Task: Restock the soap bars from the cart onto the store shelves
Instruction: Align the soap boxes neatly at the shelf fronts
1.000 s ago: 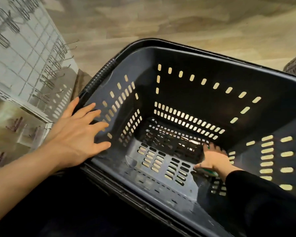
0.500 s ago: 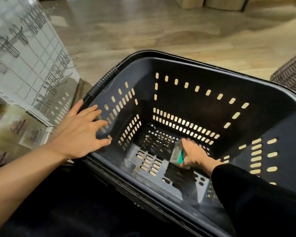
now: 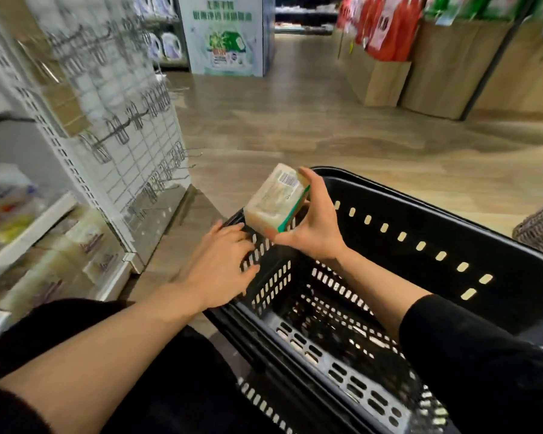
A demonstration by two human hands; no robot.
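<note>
My right hand (image 3: 311, 228) grips a soap bar (image 3: 276, 200) above the cart (image 3: 436, 245); my left hand (image 3: 223, 267) rests flat, fingers spread, on its rim. Next: carry it toward the shelves (image 3: 44, 245) at nine o'clock.

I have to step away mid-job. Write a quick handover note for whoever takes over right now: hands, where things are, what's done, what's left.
Right hand: holds one wrapped soap bar above the basket's near-left corner.
Left hand: open, fingers resting flat on the left rim of the black basket.
Basket: no other bars visible on the slotted floor; part of it is hidden by the arms.
Shelves on the left hold similar pale packs, blurred.
Done: this bar is out of the basket.
Left: place it on the shelf to the left, then check the basket's hidden corner for any remaining bars.
</note>
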